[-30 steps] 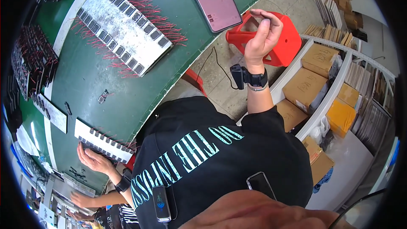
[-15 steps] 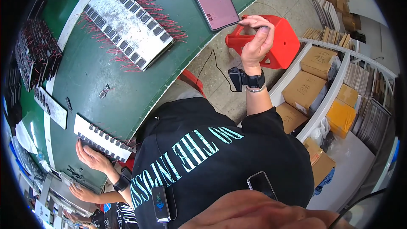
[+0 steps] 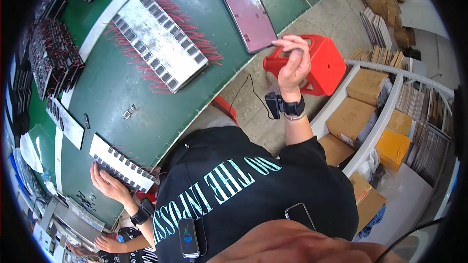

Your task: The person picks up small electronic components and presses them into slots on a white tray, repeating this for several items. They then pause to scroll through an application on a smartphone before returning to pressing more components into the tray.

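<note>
My left hand [image 3: 111, 185] lies with fingers stretched out along the near-left edge of a small white board [image 3: 124, 159]. Rows of small black rectangular parts line that board, with thin red wires sticking out. Whether the fingers touch the parts is hard to tell. My right hand [image 3: 295, 68] is raised over the table's edge, fingers loosely bent and apart from the thumb, nothing visible in it. Its fingertips are by the lower corner of a large phone [image 3: 247, 17] with a pinkish lit screen, lying on the green table [image 3: 195, 104].
A larger board [image 3: 156, 39] edged with wired black parts lies mid-table. Stacked boards [image 3: 56, 58] stand at far left, near a narrow board [image 3: 68, 124] and a loose wired part [image 3: 129, 112]. Red stool [image 3: 324, 65] and shelf of cartons [image 3: 351, 119] are right; a co-worker's hand [image 3: 111, 244] is lower left.
The whole view has shifted, so the table things sit lower and further right. Both my hands keep about the same places by the board and phone. The co-worker's hand has moved toward the lower edge.
</note>
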Motion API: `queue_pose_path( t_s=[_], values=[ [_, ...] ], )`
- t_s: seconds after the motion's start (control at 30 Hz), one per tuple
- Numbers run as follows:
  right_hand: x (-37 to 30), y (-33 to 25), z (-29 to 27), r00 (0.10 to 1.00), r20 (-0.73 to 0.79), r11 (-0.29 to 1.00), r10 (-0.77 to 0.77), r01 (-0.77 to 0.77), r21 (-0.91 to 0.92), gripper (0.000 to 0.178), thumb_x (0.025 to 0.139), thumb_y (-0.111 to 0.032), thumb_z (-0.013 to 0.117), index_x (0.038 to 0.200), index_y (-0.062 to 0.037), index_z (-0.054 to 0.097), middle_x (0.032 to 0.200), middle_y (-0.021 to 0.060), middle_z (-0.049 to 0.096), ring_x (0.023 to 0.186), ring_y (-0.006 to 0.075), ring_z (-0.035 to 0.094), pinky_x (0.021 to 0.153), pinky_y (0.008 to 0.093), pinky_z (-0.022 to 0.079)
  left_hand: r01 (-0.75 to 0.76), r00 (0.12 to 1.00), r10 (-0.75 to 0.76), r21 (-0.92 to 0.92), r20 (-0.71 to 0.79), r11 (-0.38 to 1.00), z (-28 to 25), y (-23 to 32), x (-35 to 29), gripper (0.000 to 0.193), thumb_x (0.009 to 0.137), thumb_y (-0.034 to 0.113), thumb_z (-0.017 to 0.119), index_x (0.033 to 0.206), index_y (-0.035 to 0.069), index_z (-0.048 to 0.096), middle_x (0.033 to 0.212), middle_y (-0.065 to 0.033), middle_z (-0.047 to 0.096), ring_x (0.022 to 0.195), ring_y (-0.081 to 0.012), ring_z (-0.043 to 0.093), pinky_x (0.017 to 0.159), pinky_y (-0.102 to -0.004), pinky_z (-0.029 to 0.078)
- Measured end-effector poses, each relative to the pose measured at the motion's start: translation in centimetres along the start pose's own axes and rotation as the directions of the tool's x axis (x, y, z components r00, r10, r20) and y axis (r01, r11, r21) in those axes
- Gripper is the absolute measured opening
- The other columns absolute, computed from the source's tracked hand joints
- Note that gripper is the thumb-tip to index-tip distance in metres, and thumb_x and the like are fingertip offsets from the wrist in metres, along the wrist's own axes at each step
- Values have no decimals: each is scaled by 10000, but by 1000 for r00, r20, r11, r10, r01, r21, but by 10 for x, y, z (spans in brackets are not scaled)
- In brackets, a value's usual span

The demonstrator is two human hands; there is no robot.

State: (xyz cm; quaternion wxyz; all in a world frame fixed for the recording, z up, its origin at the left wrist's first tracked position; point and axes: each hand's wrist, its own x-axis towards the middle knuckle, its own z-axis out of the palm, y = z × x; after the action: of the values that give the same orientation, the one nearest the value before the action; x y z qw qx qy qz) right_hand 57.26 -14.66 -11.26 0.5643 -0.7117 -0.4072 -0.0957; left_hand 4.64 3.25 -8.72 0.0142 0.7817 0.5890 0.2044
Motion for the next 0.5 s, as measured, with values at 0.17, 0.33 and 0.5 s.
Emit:
queue_pose_path(
  t_s=[0.17,0.33,0.5],
  values=[
    [4,-1,-1,998,49,996,-40,44,-79,325,1071,-258,370,876,-35,505,922,161,710,952,240,624,913,371,469,-14,1000,14,-3,4,1000,1,-4,-2,345,1048,217,452,1281,21,614,1334,-141,576,1244,-296,517,1054,-405,396],
    [23,2,-1,995,49,995,-82,85,-58,296,1070,-224,375,904,-27,522,960,148,701,952,240,642,896,364,482,-20,1000,20,7,8,1000,1,-4,-1,350,1055,236,448,1293,39,610,1334,-127,577,1243,-285,518,1057,-395,394],
    [58,-4,8,993,114,1000,-7,6,6,286,1070,-209,376,934,-24,545,986,146,698,1007,237,645,903,361,485,-8,1000,8,-5,13,1000,2,-3,-1,350,1055,240,450,1293,38,610,1333,-127,578,1247,-283,514,1059,-397,394]
  ],
)
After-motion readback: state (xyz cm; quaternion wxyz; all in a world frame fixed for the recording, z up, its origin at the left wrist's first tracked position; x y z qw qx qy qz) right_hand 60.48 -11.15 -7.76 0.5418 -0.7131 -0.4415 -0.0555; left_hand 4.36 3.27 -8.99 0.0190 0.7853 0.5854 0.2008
